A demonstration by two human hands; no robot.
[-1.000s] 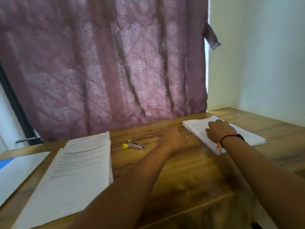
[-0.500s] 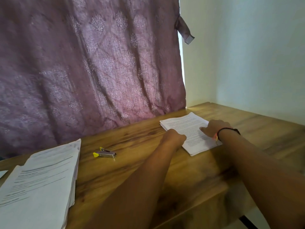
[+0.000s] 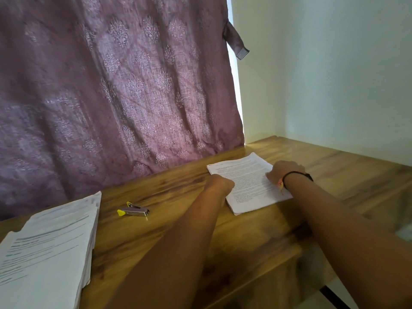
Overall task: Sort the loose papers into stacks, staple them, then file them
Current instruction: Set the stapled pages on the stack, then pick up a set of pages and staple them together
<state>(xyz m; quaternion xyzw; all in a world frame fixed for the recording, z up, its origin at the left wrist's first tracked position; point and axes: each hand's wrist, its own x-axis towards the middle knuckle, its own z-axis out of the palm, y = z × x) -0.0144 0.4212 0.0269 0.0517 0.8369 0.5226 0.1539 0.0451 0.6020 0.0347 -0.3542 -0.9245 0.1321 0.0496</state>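
A small stack of printed papers (image 3: 245, 179) lies on the wooden table (image 3: 178, 190) at the right. My left hand (image 3: 219, 182) rests curled against the stack's left edge. My right hand (image 3: 282, 171), with a black band at the wrist, presses on the stack's right side. Whether either hand pinches a sheet is hidden from this side. A larger stack of printed papers (image 3: 46, 250) lies at the near left. A small metal stapler with a yellow end (image 3: 133, 211) lies between the two stacks, apart from both hands.
A purple patterned curtain (image 3: 111, 97) hangs behind the table's far edge. A pale wall (image 3: 334, 74) closes the right side. The table's near edge (image 3: 289, 259) runs diagonally under my forearms.
The view has swung right. My left hand moved from the bare table onto the left edge of the small stack. My right hand shifted to its right side.
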